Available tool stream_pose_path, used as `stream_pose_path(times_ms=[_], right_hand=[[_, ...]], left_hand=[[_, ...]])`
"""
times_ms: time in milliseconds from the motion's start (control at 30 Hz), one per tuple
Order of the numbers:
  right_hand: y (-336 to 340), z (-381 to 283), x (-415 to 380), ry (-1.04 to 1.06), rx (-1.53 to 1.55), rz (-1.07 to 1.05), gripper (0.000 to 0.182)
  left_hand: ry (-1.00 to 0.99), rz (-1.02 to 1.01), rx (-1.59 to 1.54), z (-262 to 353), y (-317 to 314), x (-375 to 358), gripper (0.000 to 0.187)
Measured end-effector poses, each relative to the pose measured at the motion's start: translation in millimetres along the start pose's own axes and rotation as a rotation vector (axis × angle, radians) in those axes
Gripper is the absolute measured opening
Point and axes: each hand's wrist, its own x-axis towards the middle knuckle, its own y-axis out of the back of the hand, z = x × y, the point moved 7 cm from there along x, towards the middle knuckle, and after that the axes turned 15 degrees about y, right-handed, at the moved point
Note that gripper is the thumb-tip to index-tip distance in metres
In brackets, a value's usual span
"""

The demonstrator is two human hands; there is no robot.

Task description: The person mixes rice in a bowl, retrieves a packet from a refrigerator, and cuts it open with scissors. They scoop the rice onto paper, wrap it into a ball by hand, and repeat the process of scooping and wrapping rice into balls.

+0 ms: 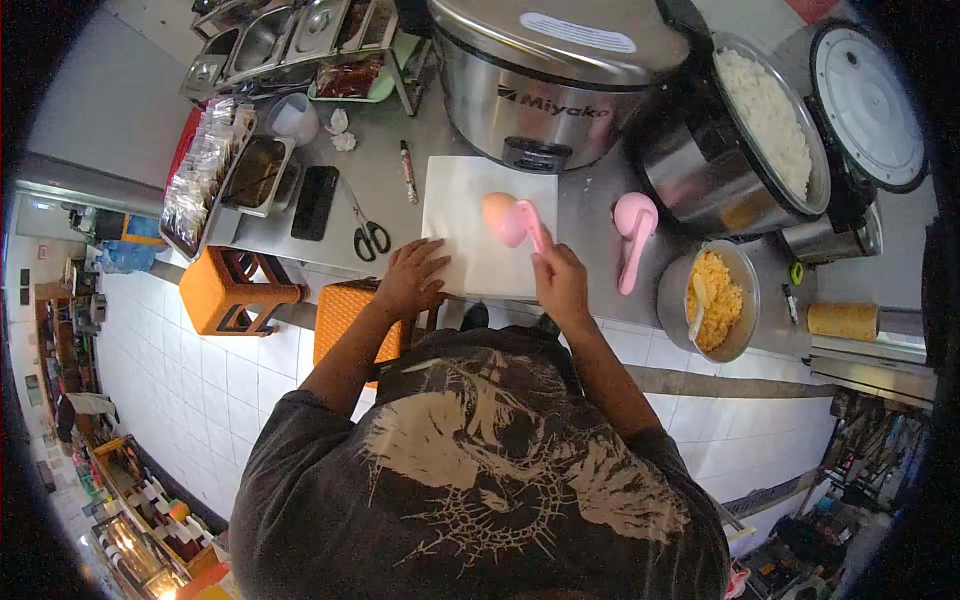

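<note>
White paper [470, 255] lies on the metal counter in front of the large rice cooker. My right hand [562, 285] grips the handle of a pink scoop [535, 225], whose bowl is over the paper. An orange-tinted round mass [498, 210] shows at the scoop's bowl; whether it is food or another scoop part I cannot make out. My left hand [412, 278] rests with fingers spread on the paper's left edge, holding nothing. Another pink scoop [634, 225] lies on the counter to the right.
Scissors [370, 235], a black phone [315, 203] and a marker [409, 172] lie left. The Miyako cooker [560, 100] stands behind, an open cooker of white rice [765, 120] at right, a bowl of yellow rice [745, 275] nearer. Orange stools [225, 290] stand below the counter.
</note>
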Motion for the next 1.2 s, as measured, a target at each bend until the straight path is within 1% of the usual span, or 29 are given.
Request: stream_pose_path(times_ms=[33,133,167,267,300,367,400,433,467,500,533,633,667,700,733,767,833,867,900,933,967,1000,1033,1067,1100,1167,1200], right_hand=[[-10.7,-7.3,3.2,0.072,-0.097,-0.067,0.054],[-53.5,-8.6,-6.1,0.123,-0.405,-0.361,0.06],[-56.7,-5.1,-8.8,0.1,-0.407,-0.388,0.059],[-54.6,-6.1,-2.9,0.098,-0.392,-0.428,0.057],[-51.2,-6.5,-2.1,0.106,-0.366,-0.418,0.055],[-40.5,-5.7,-1.0,0.112,-0.329,-0.392,0.051],[-23.7,-11.0,0.2,0.085,-0.315,-0.264,0.05],[-3.8,-23.4,1.1,0.063,-0.302,-0.136,0.049],[17.0,-35.6,0.6,0.05,-0.287,-0.009,0.048],[38.8,-33.3,-7.8,-0.068,-0.229,0.04,0.047],[66.1,-34.7,-19.8,-0.108,-0.343,0.117,0.047],[166.9,-35.7,-60.8,-0.189,-0.753,0.399,0.05],[194.0,-19.0,-90.0,-0.307,-0.849,0.409,0.053],[224.9,-32.2,-91.2,-0.379,-0.912,0.541,0.052],[245.1,-2.0,-117.1,-0.48,-0.981,0.431,0.049],[261.8,27.8,-143.6,-0.577,-1.04,0.312,0.047],[277.4,41.8,-145.2,-0.873,-0.999,0.015,0.046],[278.9,43.8,-142.6,-1.005,-0.973,-0.141,0.045],[277.8,25.9,-126.0,-0.803,-1.058,0.04,0.042],[258.5,26.8,-108.1,-0.575,-0.976,0.107,0.041],[232.6,27.2,-98.9,-0.429,-0.831,0.149,0.042],[205.8,21.9,-84.6,-0.29,-0.677,0.171,0.042],[160.1,0.7,-56.8,-0.226,-0.47,0.171,0.045],[120.0,-12.3,-38.0,-0.142,-0.392,0.074,0.051],[79.6,-25.7,-20.3,-0.064,-0.302,-0.023,0.058],[30.9,-38.1,8.4,-0.039,-0.328,-0.151,0.063],[16.7,-25.6,7.3,-0.014,-0.365,-0.236,0.063]], left_hand=[[0.004,-0.002,-0.026,-5.6,-2.2,-0.2,0.049],[0.031,-0.043,-0.067,-13.6,-3.2,-2.5,0.045],[0.039,-0.057,-0.073,-14.6,-0.3,-1.0,0.043],[-0.005,-0.017,-0.072,-20.0,-4.7,-0.1,0.038],[-0.013,0.011,-0.096,-19.0,-3.2,2.0,0.033],[-0.026,0.016,-0.079,-23.2,-9.6,7.0,0.032],[-0.033,0.022,-0.071,-25.9,-11.4,10.8,0.031],[-0.083,0.062,-0.153,-21.8,-3.1,12.5,0.026],[-0.056,0.065,-0.157,-19.9,-0.9,14.2,0.023],[-0.027,0.073,-0.158,-16.8,4.8,16.0,0.021],[0.007,0.084,-0.158,-13.6,11.9,18.4,0.019],[0.237,0.054,-0.256,-0.7,24.8,19.5,0.014],[0.221,0.071,-0.282,-1.4,22.1,22.7,0.015],[0.21,0.087,-0.305,-5.8,15.3,25.2,0.016],[0.203,0.101,-0.325,-12.1,8.4,24.3,0.017],[0.282,0.031,-0.544,-20.5,-3.3,23.8,0.018],[0.456,-0.086,-0.981,-32.4,-24.3,25.3,0.02],[0.479,-0.138,-1.023,-34.5,-25.9,25.8,0.021],[0.497,-0.186,-1.07,-35.1,-26.8,29.5,0.023],[0.512,-0.236,-1.119,-34.8,-28.8,32.5,0.024],[0.498,-0.221,-1.164,-34.5,-26.3,33.0,0.026],[0.426,-0.176,-1.043,-31.6,-21.0,33.9,0.029],[0.351,-0.136,-0.919,-26.6,-15.3,34.7,0.031],[0.272,-0.098,-0.795,-19.9,-9.9,35.2,0.034],[0.264,-0.086,-0.792,-11.8,-2.8,33.4,0.034],[0.247,-0.056,-0.786,5.1,15.9,28.4,0.035],[0.251,-0.075,-0.699,3.5,14.8,29.4,0.032]])
